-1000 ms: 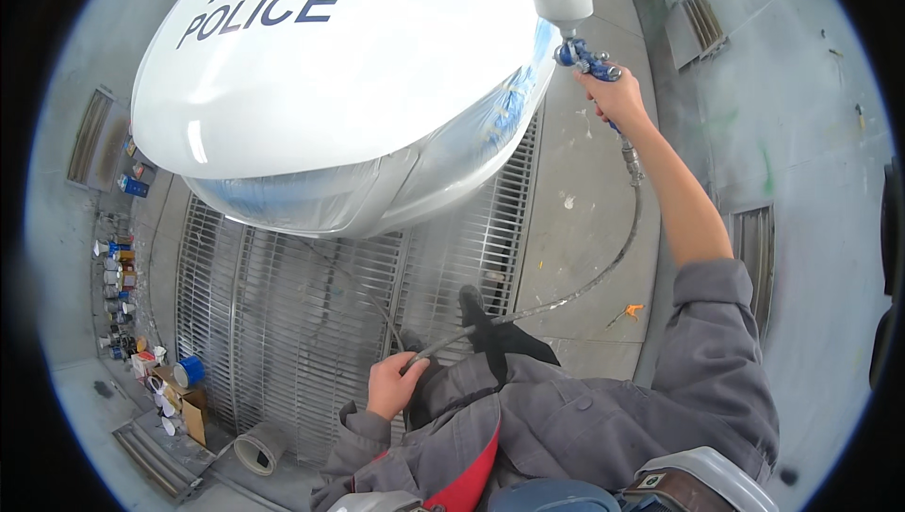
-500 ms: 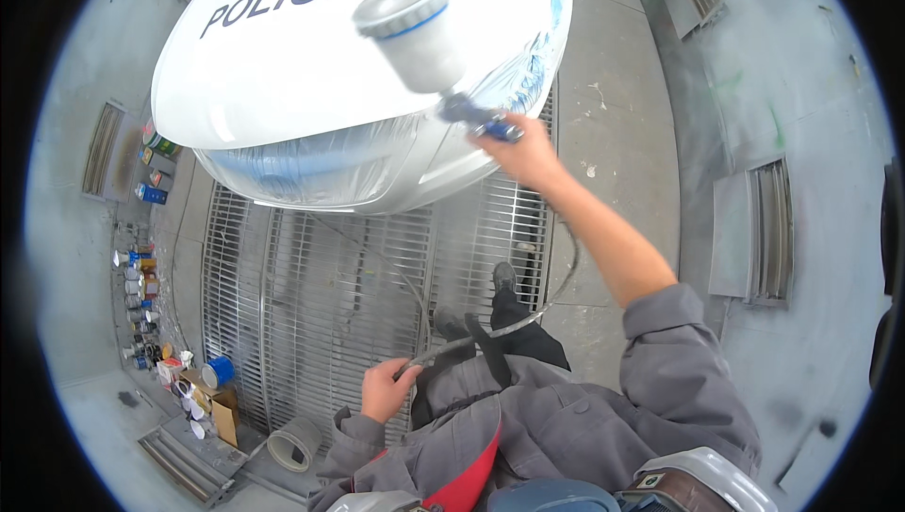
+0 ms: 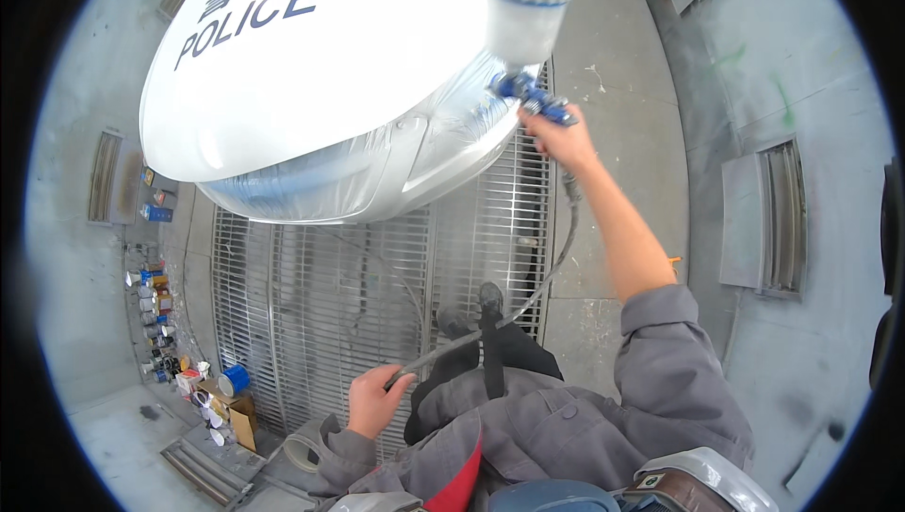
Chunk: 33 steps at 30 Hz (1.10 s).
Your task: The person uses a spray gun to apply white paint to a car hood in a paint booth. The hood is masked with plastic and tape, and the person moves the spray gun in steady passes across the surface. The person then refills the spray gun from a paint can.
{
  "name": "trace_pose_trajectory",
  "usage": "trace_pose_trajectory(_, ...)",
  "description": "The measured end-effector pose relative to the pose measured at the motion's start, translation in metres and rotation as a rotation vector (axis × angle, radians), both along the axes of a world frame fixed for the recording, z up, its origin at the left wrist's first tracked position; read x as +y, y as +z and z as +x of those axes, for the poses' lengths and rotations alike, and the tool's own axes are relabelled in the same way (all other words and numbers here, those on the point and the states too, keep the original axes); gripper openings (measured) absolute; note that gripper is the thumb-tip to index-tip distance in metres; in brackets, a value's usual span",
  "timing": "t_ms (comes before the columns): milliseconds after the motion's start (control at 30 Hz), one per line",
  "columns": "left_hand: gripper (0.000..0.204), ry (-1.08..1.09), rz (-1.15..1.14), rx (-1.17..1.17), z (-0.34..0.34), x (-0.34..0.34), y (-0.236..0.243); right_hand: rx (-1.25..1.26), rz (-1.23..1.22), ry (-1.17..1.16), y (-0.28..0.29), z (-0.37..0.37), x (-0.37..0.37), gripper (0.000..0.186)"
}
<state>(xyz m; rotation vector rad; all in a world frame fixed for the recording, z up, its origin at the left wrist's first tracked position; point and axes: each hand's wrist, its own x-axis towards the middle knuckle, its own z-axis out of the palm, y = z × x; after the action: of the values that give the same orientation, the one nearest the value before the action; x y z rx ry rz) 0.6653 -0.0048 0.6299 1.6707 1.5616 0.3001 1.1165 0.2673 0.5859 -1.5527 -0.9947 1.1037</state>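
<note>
My right hand (image 3: 563, 138) is wrapped round a blue spray gun (image 3: 530, 97), out past the right side of the car's front end. On top of the gun sits a translucent paint cup (image 3: 528, 17) with a ridged lid. From the gun's handle a grey air hose (image 3: 490, 325) loops down across my body. My left hand (image 3: 379, 397), low at my waist, is closed on that hose. The white car hood (image 3: 311, 78) bears dark lettering. Clear plastic film (image 3: 320, 180) covers the front below it, with blue showing through.
Metal floor grating (image 3: 330, 295) lies under my feet, beside concrete floor (image 3: 617, 50). Several cans and bottles (image 3: 156, 300) line the left wall. A blue can (image 3: 233, 380), a cardboard box (image 3: 243, 421) and a pale bucket (image 3: 304, 446) stand lower left. A louvred vent (image 3: 781, 220) opens in the right wall.
My right hand has carried the spray gun rightward, from over the hood to beyond its right edge. The view has shifted a little, and my left hand still grips the hose.
</note>
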Motion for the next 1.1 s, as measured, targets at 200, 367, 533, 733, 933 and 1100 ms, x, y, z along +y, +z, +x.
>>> trace_pose_trajectory(200, 0.027, 0.017, 0.027, -0.008, 0.052, 0.032, -0.007, -0.088, 0.108, -0.205, 0.015, 0.09, 0.048, 0.031)
trace_pose_trajectory(367, 0.028, 0.117, -0.007, 0.013, 0.063, 0.043, -0.009, -0.106, 0.239, -0.346, -0.005, 0.107, 0.078, 0.032)
trace_pose_trajectory(533, 0.028, 0.102, 0.011, 0.129, 0.03, 0.052, -0.013, 0.007, 0.251, -0.34, -0.058, 0.075, 0.056, 0.032)
trace_pose_trajectory(733, 0.026, 0.043, 0.036, 0.16, -0.053, 0.038, -0.015, 0.173, 0.271, -0.198, -0.101, -0.054, -0.02, 0.018)
trace_pose_trajectory(933, 0.027, 0.001, 0.006, 0.215, -0.169, 0.014, -0.014, 0.126, 0.279, -0.139, -0.109, -0.21, -0.058, 0.027)
trace_pose_trajectory(1100, 0.027, -0.007, 0.081, 0.21, -0.31, -0.007, -0.022, 0.183, 0.267, -0.08, -0.103, -0.364, -0.061, 0.028)
